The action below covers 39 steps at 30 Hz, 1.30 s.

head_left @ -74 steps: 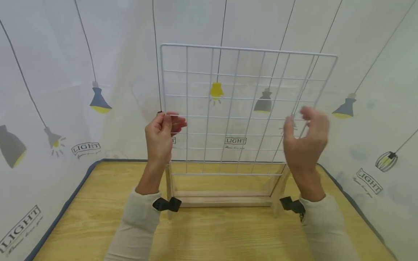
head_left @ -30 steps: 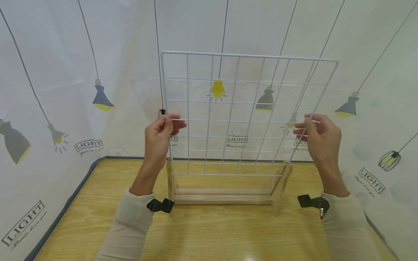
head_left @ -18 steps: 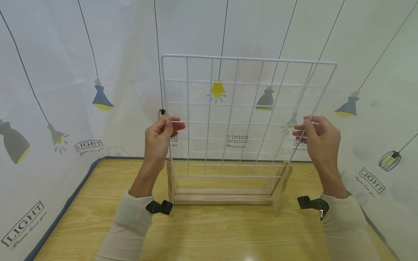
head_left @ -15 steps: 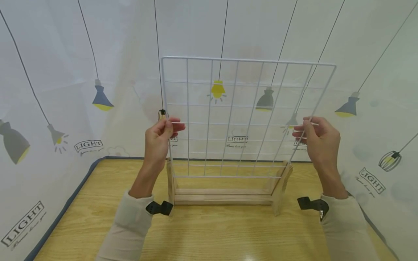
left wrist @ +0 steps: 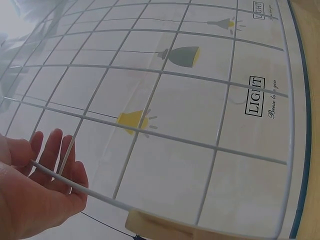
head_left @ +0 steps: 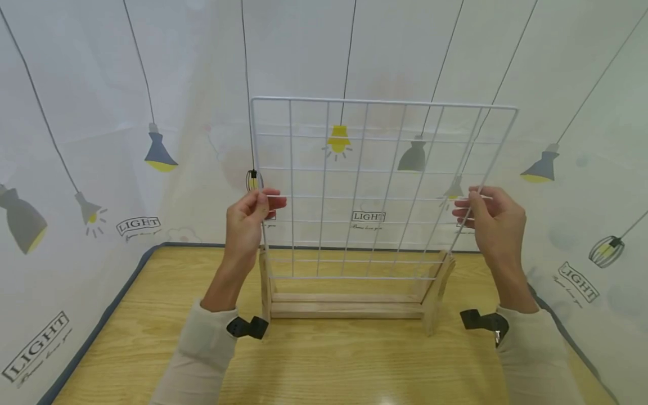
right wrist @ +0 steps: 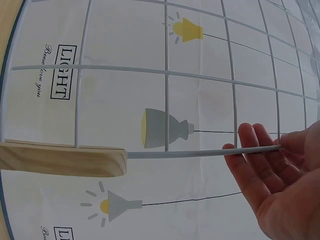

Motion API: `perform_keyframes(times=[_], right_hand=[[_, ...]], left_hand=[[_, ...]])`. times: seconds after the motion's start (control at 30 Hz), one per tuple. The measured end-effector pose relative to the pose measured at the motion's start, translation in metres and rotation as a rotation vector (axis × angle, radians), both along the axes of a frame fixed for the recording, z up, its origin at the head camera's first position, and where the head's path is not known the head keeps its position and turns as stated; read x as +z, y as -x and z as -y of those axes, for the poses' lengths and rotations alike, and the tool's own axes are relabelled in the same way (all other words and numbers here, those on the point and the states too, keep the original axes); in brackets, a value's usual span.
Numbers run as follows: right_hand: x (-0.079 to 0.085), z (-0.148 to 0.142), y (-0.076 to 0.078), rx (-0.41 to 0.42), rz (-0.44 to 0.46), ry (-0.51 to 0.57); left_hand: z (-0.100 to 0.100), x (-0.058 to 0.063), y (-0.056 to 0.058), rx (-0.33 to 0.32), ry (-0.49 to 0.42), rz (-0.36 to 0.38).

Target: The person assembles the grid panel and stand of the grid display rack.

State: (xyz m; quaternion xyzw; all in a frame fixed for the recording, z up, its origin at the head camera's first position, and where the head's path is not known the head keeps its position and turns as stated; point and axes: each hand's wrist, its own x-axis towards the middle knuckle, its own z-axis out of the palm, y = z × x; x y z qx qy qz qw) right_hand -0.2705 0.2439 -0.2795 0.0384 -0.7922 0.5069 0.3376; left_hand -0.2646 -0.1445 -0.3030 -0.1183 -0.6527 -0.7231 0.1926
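A white wire grid panel (head_left: 385,103) stands upright, leaning slightly, above a pale wooden stand (head_left: 346,310). Its lower edge lies between the stand's two side uprights. On the left side rod, about halfway up, my left hand (head_left: 244,228) pinches the wire between thumb and fingers. My right hand (head_left: 500,228) pinches the opposite rod at a similar height. In the left wrist view the left hand (left wrist: 40,195) has its fingers behind the rod, near a wooden upright (left wrist: 165,227). The right wrist view shows the right hand (right wrist: 285,185) likewise, with the other upright (right wrist: 65,160) overlapping the panel's side.
The stand rests on a wood-grain table (head_left: 324,360). Behind and on both sides rises a pale wall covering (head_left: 192,112) printed with hanging lamps and LIGHT labels. A dark blue border (head_left: 121,295) runs along the table's edge. Black camera mounts (head_left: 248,327) sit at the wrists.
My right hand, loose near the side rod at first, has moved right and taken hold of it. Since then both hands have brought the grid panel down a little between the uprights.
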Motion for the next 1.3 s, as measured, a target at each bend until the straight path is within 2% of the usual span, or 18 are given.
perform_keyframes(times=[0.77,1.0,1.3], right_hand=[[-0.011,-0.001,-0.001,0.010,0.001,0.016],[-0.016,-0.003,0.000,0.011,0.031,0.031],[-0.019,-0.004,0.001,0.024,0.023,0.042]], left_hand=[[-0.001,-0.009,0.001,-0.024,-0.030,-0.006],[-0.001,-0.012,-0.001,-0.024,-0.016,0.006],[0.000,-0.015,-0.003,-0.014,0.007,0.016]])
